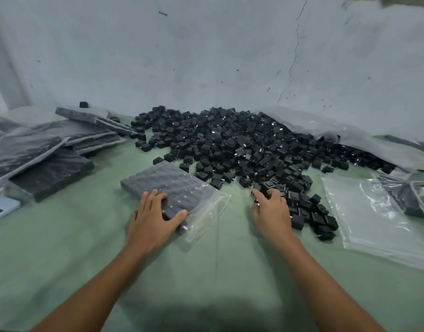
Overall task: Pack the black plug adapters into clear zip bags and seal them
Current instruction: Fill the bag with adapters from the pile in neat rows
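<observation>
Hundreds of black plug adapters (230, 144) lie heaped ahead, nearest our right hand (272, 212), which reaches into their near edge, grip unclear. Our left hand (153, 216) presses flat on the part-filled zip bag (180, 183), mouth facing right.

- Dim, flat, bluish light.
- A soft dark shadow lies on the desk (206, 312) at the bottom edge.
- Glare streaks the clear bags (374, 212).
- Edges bend; corners look soft.

right hand (272, 212) fingertips buried in adapter pile (230, 144), grip unclear tbh. white gadget (1, 208), filled bags (26, 149) cropped by left edge.
</observation>
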Demonstrator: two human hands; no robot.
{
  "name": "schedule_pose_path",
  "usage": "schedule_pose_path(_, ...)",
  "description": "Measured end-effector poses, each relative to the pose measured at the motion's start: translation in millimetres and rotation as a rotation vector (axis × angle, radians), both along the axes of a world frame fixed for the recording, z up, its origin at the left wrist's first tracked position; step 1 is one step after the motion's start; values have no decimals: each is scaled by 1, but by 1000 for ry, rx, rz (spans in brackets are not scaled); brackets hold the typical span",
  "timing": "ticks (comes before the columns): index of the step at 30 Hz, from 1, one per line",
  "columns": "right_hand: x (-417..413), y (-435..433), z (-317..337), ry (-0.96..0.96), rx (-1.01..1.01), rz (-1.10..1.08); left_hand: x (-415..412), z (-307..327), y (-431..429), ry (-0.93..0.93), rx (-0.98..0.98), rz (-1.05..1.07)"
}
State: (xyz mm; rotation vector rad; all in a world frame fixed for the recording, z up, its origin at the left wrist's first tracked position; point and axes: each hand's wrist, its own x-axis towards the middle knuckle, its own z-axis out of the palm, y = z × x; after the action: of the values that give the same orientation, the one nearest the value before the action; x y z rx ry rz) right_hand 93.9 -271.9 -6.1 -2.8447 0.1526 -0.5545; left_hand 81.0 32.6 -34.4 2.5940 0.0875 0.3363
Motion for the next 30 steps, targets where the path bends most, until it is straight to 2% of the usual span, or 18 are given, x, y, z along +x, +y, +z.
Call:
schedule_pose_path(2,8,-6,-3,58,-61,23,0,2,0,-2,-3,5)
schedule_pose_path(4,13,-8,0,69,-25,11,0,3,-1,-5,-10,5)
schedule_pose_path(7,16,-8,1,54,-25,-14,-2,4,-2,-3,-11,5)
schedule_pose_path(12,2,-7,-5,1,-71,67,-3,5,-2,-5,-15,10)
schedule_pose_path(13,-1,-4,-5,-17,-8,103,-3,5,-2,-3,-17,11)
schedule_pose_path(17,-23,24,-6,-171,520,193,-3,5,-3,-3,-18,12)
schedule_pose_path(26,-48,105,-14,217,1371,244,-6,3,-3,-16,15,2)
schedule_pose_path(30,-40,116,-4,258,1474,255,-5,2,-4,-19,26,2)
